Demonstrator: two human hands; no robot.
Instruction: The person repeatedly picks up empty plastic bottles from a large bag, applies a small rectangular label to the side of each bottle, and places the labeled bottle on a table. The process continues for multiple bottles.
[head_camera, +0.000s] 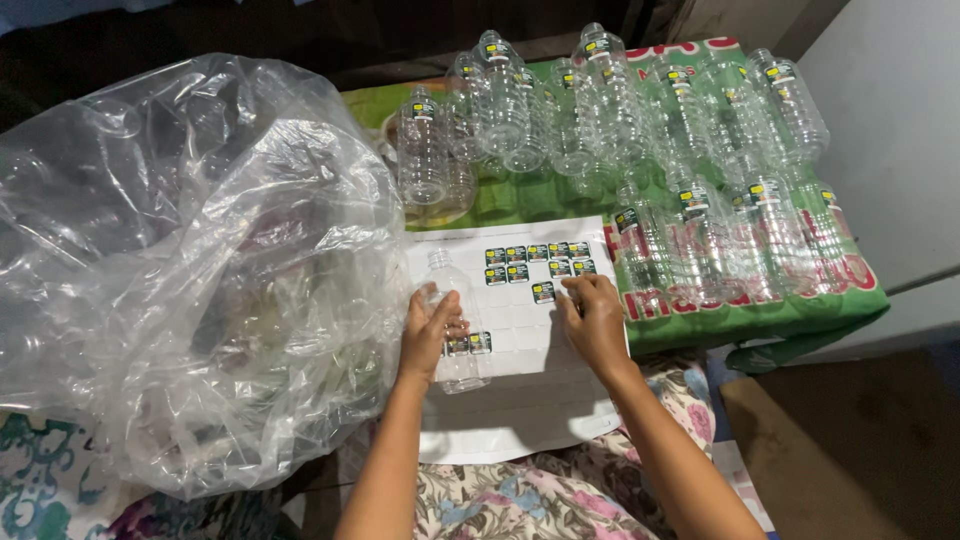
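A person's left hand (432, 322) wraps a clear plastic bottle (455, 325) lying at the centre of the frame, its long axis running up the picture, neck toward the top. Just to its right, the right hand (592, 318) presses its fingertips (572, 287) together at a small dark sticker (545, 292) on the white label sheet (520, 400), near the bottle.

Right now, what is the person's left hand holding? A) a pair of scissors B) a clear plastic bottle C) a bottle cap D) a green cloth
B: the left hand wraps a clear plastic bottle lying on the white sticker sheet, while the right hand picks at a sticker.
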